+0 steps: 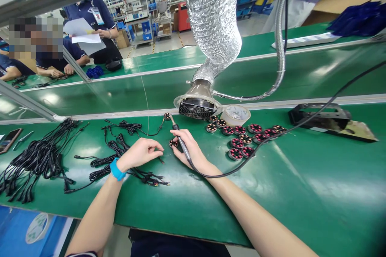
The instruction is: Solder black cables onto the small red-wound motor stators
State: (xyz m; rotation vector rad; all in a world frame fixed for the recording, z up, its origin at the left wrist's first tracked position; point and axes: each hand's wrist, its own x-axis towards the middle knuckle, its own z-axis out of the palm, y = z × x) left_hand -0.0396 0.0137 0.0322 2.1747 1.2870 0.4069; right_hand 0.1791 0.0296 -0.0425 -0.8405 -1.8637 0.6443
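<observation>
My right hand (191, 148) is closed round a soldering iron (183, 147), whose tip points up and away from me. A small round motor stator (173, 143) with copper windings sits at the fingertips of that hand. Another stator (167, 117) lies by the iron's tip, with a black cable running to it from the left. My left hand (141, 153), with a blue band (117, 169) on the wrist, hovers just left of the right one. Its fingers are curved, thumb and forefinger slightly apart, and nothing shows between them. Black cables (120, 144) with bare wire ends lie beneath and beside it.
An extractor hood (197, 102) hangs at the back centre. Right of it stand a round tub (235, 115) and several stators (240, 130). A black metal stand (319, 114) is at the right. A cable bundle (45, 152) and a phone (9, 140) lie left. Co-workers (99, 20) are beyond.
</observation>
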